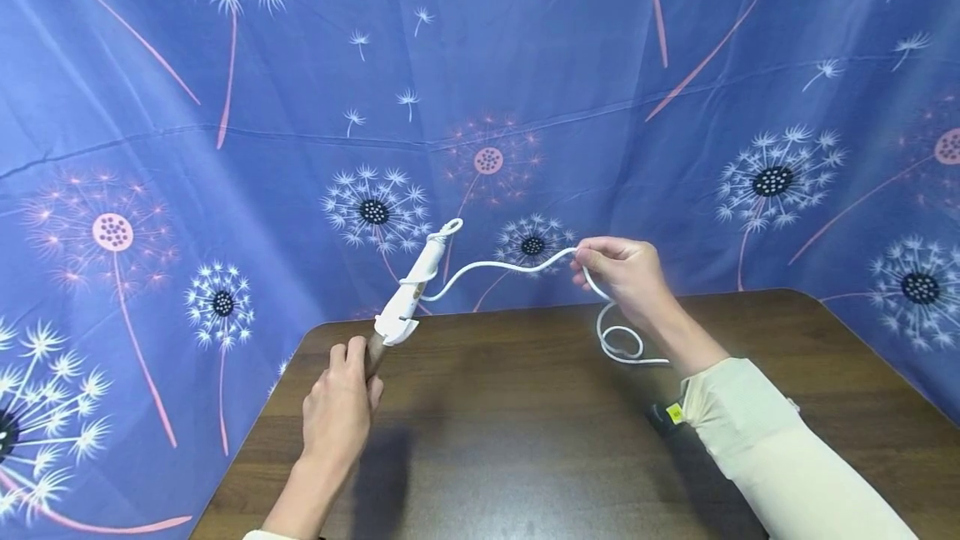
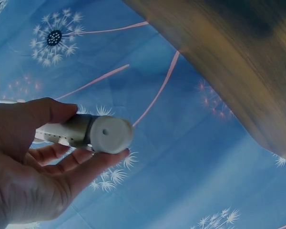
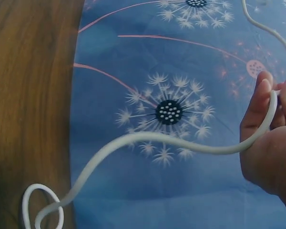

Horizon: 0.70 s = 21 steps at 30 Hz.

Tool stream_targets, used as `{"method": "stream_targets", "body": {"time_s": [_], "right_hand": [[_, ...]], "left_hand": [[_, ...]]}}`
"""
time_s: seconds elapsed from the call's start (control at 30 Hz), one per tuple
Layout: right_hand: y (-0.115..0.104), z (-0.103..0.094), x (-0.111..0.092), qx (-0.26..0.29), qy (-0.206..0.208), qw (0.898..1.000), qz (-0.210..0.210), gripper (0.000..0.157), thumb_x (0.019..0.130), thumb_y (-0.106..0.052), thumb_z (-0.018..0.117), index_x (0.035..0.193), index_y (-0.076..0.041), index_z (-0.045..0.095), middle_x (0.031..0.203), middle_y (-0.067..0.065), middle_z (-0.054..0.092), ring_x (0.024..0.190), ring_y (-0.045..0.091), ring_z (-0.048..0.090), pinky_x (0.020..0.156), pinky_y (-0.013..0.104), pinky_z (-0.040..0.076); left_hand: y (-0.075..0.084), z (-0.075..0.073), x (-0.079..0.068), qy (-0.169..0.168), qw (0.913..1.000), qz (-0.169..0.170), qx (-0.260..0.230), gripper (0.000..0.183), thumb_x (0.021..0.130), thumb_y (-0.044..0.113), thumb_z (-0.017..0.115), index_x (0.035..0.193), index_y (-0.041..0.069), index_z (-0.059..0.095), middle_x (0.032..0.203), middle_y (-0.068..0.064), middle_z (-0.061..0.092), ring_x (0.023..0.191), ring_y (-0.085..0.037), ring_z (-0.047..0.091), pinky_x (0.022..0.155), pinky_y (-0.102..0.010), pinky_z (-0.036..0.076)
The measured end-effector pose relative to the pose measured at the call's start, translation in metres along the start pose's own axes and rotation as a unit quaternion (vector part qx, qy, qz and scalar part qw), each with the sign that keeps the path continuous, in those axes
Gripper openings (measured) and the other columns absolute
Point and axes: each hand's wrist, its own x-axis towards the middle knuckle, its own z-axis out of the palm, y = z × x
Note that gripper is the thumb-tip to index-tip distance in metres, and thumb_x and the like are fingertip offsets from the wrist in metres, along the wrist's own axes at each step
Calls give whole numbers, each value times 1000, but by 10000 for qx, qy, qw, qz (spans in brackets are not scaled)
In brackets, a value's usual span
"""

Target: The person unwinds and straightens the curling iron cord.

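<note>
A white curling iron (image 1: 405, 307) is held up at a slant over the table, its handle pointing up and away. My left hand (image 1: 337, 402) grips its metal barrel, thumb on one side and fingers on the other. In the left wrist view the barrel's round white end cap (image 2: 112, 135) sticks out past the fingers. White cord (image 1: 502, 265) is wound round the handle and runs in a slack wave to my right hand (image 1: 626, 273). Thumb and fingers there pinch it. Beyond them the cord (image 3: 181, 143) hangs down into loose loops.
Below both hands is a dark brown wooden table (image 1: 525, 440) with rounded far corners. Right behind it hangs a blue cloth (image 1: 525, 65) printed with dandelions. A small black item with a yellow label (image 1: 675, 413) is beside my right sleeve cuff (image 1: 708, 394).
</note>
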Motion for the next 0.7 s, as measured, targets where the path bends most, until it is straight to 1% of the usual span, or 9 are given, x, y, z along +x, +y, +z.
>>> {"method": "stream_targets", "body": {"time_s": [0.07,0.13,0.2,0.3,0.4,0.47,0.57,0.63,0.7], "right_hand": [[3,-2,2,-120,107,9997,182,13,88,-1,66,80,-9,72,68,5,69,57,14,67,54,26,55],[6,-5,4,-220,269,9988,343,14,88,-2,66,79,-12,72,67,5,68,56,13,67,53,24,54],[8,-7,6,-153,409,9980,459,12,88,-3,67,79,-10,72,66,5,67,55,13,66,53,24,54],[10,-10,11,80,598,9973,426,9,87,-3,68,80,-6,72,66,6,67,55,13,66,53,24,54],[6,-8,15,381,776,9961,176,10,87,-1,67,79,-5,72,65,7,67,54,12,65,52,23,54],[1,-5,17,557,905,9943,-50,16,88,2,65,77,-6,72,64,7,67,52,12,65,51,23,54],[-8,0,19,766,1185,9890,-433,17,87,5,63,76,-5,71,63,7,67,50,13,64,49,22,52],[-13,4,19,840,1433,9840,-650,14,86,4,66,76,-4,71,63,7,67,48,13,64,48,22,52],[-17,7,20,878,1682,9780,-865,10,85,1,68,76,-2,70,62,8,67,47,13,63,47,22,52]], "left_hand": [[-1,0,1,105,9996,233,-114,42,70,-4,73,106,4,52,85,-13,54,58,-35,59,41,-45,44],[-1,1,1,114,9986,480,-185,45,69,-5,75,107,5,53,87,-13,55,60,-33,60,41,-43,45],[-2,1,1,49,9974,684,-206,50,67,-5,80,108,6,54,89,-12,56,64,-33,62,42,-41,48],[-4,1,1,-19,9954,947,-120,58,62,-4,86,110,9,56,91,-11,57,72,-34,64,43,-39,50],[-7,2,1,2,9931,1173,7,57,63,-5,85,110,11,58,91,-9,56,79,-35,65,41,-38,49],[-9,3,0,26,9915,1294,121,55,64,-5,84,109,12,58,90,-8,55,81,-36,65,39,-37,48],[-11,4,-1,3,9894,1414,337,56,63,-3,85,110,13,59,92,-9,56,80,-36,64,37,-35,45],[-13,5,-1,-27,9883,1445,494,56,63,-1,86,109,13,59,92,-9,56,75,-34,62,36,-33,43],[-13,5,-2,-83,9880,1404,637,56,61,2,87,108,13,59,91,-9,56,69,-32,59,34,-32,40]]}}
